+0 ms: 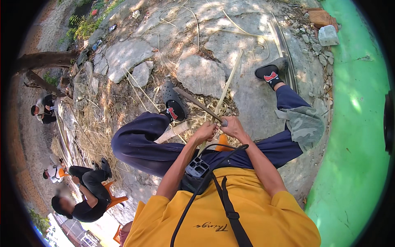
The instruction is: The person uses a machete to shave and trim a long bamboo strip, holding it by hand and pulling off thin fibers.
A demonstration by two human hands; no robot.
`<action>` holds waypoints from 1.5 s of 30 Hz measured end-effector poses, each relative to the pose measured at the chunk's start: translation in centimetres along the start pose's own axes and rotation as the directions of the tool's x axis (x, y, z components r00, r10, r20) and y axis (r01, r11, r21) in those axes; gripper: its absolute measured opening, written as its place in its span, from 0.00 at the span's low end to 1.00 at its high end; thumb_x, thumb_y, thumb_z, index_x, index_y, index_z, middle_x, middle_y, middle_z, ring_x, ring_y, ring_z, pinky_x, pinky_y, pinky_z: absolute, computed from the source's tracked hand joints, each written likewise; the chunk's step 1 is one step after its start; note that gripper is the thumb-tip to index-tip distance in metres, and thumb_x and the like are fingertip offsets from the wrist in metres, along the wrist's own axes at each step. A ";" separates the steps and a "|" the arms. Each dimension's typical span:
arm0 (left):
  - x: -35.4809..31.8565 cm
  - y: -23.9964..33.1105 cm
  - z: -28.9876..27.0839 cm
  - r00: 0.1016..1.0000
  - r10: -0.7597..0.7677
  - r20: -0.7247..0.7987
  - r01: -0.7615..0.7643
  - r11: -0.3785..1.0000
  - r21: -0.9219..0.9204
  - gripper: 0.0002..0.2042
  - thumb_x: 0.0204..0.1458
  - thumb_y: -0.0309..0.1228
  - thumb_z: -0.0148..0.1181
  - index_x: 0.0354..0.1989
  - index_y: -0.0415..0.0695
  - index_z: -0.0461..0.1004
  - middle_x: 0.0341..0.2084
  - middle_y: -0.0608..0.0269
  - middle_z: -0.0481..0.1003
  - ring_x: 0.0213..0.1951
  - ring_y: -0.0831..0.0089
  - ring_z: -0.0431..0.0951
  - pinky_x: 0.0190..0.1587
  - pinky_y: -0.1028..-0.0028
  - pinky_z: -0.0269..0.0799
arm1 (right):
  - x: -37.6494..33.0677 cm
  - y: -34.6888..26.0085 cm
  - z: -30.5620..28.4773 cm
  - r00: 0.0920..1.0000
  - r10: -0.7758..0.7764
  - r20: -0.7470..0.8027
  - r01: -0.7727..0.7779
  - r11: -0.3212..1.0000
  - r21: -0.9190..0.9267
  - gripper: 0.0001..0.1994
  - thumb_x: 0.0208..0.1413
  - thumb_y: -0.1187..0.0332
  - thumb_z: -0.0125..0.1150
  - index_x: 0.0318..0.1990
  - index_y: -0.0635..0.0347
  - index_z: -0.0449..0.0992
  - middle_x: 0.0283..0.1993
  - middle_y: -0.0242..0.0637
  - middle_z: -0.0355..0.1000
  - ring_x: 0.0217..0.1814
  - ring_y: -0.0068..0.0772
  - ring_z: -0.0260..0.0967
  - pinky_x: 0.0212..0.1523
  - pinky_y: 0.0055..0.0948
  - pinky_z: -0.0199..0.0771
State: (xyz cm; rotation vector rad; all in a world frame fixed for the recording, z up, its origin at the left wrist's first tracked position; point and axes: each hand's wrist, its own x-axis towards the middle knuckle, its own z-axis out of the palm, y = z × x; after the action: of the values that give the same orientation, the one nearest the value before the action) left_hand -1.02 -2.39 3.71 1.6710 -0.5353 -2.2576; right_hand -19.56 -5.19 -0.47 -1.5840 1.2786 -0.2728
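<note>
The pale strip (229, 80) is positioned between the person's legs, its far end extending forward above the cracked concrete (253, 107). The left hand (205, 132) grasps the strip near its close end, fingers curled around it. The right hand (233, 126) is clenched on the handle of a knife (196, 102); the blade points forward and left, crossing the strip just ahead of the hands. Blade penetration cannot be determined. Dark clogs (267, 74) flank the strip. A green wall (356, 136) stands at right; at left, a co-worker (91, 181) occupies an orange chair (117, 201).
</note>
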 end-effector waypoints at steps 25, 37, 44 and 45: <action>0.9 -1.8 1.8 0.919 0.304 -0.253 -0.119 0.822 0.556 0.16 0.67 0.41 0.43 0.39 0.39 0.68 0.15 0.70 0.62 0.15 0.77 0.61 0.18 0.72 0.57 | 2.2 0.7 -0.5 0.966 0.188 -0.176 -0.175 0.981 0.083 0.10 0.40 0.64 0.58 0.25 0.63 0.75 0.25 0.54 0.72 0.29 0.59 0.70 0.32 0.47 0.69; 1.3 -0.5 1.5 0.832 0.454 -0.317 -0.080 0.665 0.742 0.16 0.63 0.34 0.46 0.43 0.30 0.71 0.31 0.31 0.76 0.38 0.34 0.76 0.42 0.47 0.69 | 1.1 -0.3 -0.2 0.993 0.116 -0.014 -0.116 0.993 -0.002 0.11 0.40 0.62 0.59 0.29 0.59 0.77 0.28 0.51 0.75 0.34 0.59 0.73 0.37 0.49 0.72; -0.5 1.9 1.3 0.826 0.475 -0.303 -0.083 0.634 0.769 0.16 0.62 0.33 0.48 0.40 0.28 0.72 0.29 0.27 0.75 0.38 0.32 0.77 0.40 0.45 0.70 | 1.1 -1.7 0.2 0.986 0.024 -0.164 -0.029 0.999 -0.030 0.08 0.41 0.65 0.58 0.28 0.58 0.76 0.24 0.51 0.73 0.30 0.59 0.72 0.32 0.49 0.71; -0.3 1.8 1.1 0.845 0.459 -0.275 -0.101 0.642 0.760 0.16 0.62 0.34 0.47 0.40 0.28 0.73 0.30 0.26 0.75 0.38 0.32 0.77 0.41 0.45 0.70 | 1.0 -1.6 0.3 0.984 0.011 -0.178 -0.018 0.999 -0.036 0.08 0.41 0.65 0.58 0.28 0.58 0.76 0.25 0.51 0.73 0.30 0.59 0.72 0.32 0.49 0.71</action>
State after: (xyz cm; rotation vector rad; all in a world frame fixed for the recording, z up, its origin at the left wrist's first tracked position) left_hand -1.98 -3.71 5.10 2.1481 -1.5982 -1.3843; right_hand -18.03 -6.03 0.27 -1.6099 1.4386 -0.3899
